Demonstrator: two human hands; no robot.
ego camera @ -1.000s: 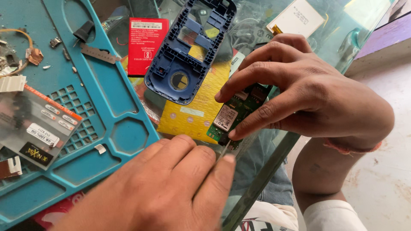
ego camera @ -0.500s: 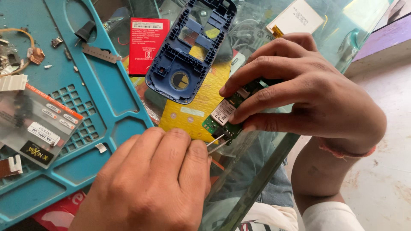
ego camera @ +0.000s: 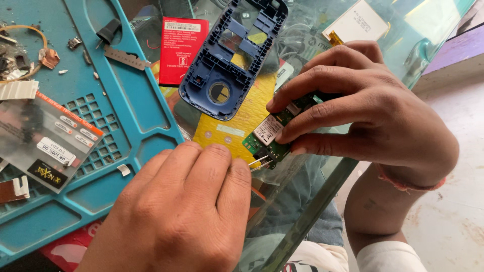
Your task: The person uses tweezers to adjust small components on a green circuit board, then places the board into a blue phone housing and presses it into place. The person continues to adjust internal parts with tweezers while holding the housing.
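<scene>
- Head view: the right hand (ego camera: 373, 116) pinches a small green circuit board (ego camera: 272, 136) between thumb and fingers (ego camera: 302, 98), above the glass desk (ego camera: 312, 211).
- The left hand (ego camera: 181, 211), fingers curled narrow around metal tweezers (ego camera: 259, 162), sets the tips at the board's lower edge; a firm pinch and light, controlled tip pressure would serve best.
- Beyond the fingers lies a blue phone frame (ego camera: 227, 60).

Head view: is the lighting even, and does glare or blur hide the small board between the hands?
Head view: soft daylight, no harsh shadows; the glass table reflects and shows legs through it, cluttering the background; the green circuit board in the right hand is sharp; the left hand hides most of the metal tool tips.
</scene>
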